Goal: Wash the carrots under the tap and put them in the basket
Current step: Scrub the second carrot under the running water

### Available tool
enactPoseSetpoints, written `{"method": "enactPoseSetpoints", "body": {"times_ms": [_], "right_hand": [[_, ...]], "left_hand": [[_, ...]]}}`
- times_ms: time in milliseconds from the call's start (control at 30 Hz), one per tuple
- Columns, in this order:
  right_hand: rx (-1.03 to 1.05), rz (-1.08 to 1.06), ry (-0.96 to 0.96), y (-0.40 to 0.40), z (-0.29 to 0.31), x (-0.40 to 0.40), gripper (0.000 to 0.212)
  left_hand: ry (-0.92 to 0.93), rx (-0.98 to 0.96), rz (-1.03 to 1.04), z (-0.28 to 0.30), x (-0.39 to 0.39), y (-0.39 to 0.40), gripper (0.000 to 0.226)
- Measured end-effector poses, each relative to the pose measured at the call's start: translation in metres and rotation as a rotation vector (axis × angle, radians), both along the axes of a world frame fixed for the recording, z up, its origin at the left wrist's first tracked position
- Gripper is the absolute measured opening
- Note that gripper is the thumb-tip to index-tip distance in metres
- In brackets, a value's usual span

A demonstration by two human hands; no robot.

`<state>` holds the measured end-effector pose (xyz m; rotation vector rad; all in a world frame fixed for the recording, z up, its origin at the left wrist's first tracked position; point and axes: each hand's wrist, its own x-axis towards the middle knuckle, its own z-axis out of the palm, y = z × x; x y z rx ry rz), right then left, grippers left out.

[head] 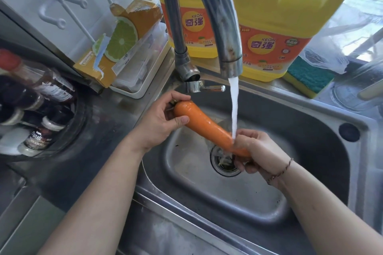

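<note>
yellow detergent jugs (275, 33), sponge (308, 77), sauce bottles (41, 97)

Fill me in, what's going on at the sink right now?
A person is rinsing a carrot over the sink. The left hand grips its thick end and the right hand grips the thin end, above the drain. Water from the tap runs onto the carrot near the right hand. No basket is in view, so the carrot has yet to go in one.

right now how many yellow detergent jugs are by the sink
2. One yellow jug stands behind the tap, mostly hidden by it; the other jug stands right of the tap, beside the sponge. More could be hidden.
</note>
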<state>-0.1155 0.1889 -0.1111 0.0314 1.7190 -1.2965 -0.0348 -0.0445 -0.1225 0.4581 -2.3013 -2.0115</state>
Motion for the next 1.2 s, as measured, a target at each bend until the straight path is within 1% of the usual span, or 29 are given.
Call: {"method": "enactPoseSetpoints", "body": {"times_ms": [133, 233, 300, 333, 433, 533, 633, 700, 800, 867, 933, 1000, 1067, 1133, 1200], "right_hand": [[0.02, 0.017, 0.04, -0.003, -0.001, -0.002, 0.014], [-0.036, 0.004, 0.039, 0.0, -0.001, -0.001, 0.016], [-0.076, -0.001, 0.013, 0.001, 0.0, -0.002, 0.023], [-0.085, -0.005, -0.004, 0.001, -0.001, -0.003, 0.023], [-0.087, 0.004, -0.012, -0.001, 0.0, -0.006, 0.013], [-0.111, 0.03, -0.008, 0.0, 0.002, -0.005, 0.016], [-0.221, -0.017, -0.111, 0.002, 0.01, -0.004, 0.022], [-0.278, -0.012, -0.172, 0.003, 0.016, -0.005, 0.025], [-0.328, -0.012, -0.215, 0.003, 0.02, -0.005, 0.025], [-0.316, -0.045, -0.192, 0.002, 0.021, -0.004, 0.021], [-0.247, -0.09, -0.14, -0.001, 0.018, -0.002, 0.017], [-0.16, -0.142, -0.072, -0.004, 0.012, 0.002, 0.022], [-0.105, -0.181, 0.005, -0.005, 0.007, 0.005, 0.028], [-0.126, -0.206, 0.027, -0.004, 0.007, 0.006, 0.024], [-0.2, -0.207, -0.003, -0.001, 0.007, 0.006, 0.017]], "left_hand": [[0.003, 0.003, -0.037, 0.002, -0.001, 0.002, 0.04], [0.004, 0.001, -0.033, 0.004, -0.002, -0.003, 0.04], [0.005, -0.003, -0.026, 0.003, -0.002, -0.005, 0.04], [0.006, -0.002, -0.023, 0.003, -0.002, -0.005, 0.04], [0.007, 0.008, -0.023, 0.002, -0.002, -0.006, 0.041], [0.0, 0.02, -0.019, 0.002, -0.002, -0.007, 0.041], [-0.002, 0.072, 0.017, 0.0, 0.0, -0.008, 0.042], [-0.009, 0.107, 0.033, -0.003, 0.0, -0.009, 0.043], [-0.004, 0.163, 0.06, -0.007, 0.001, -0.009, 0.043], [0.01, 0.167, 0.065, -0.009, 0.001, -0.008, 0.043], [0.024, 0.107, 0.05, -0.01, 0.003, -0.007, 0.043], [0.036, 0.06, 0.035, -0.01, 0.003, -0.006, 0.043], [0.051, 0.052, 0.043, -0.011, 0.002, -0.004, 0.043], [0.071, 0.055, 0.069, -0.011, 0.002, -0.003, 0.044], [0.089, 0.069, 0.081, -0.011, 0.002, -0.005, 0.045]]}}
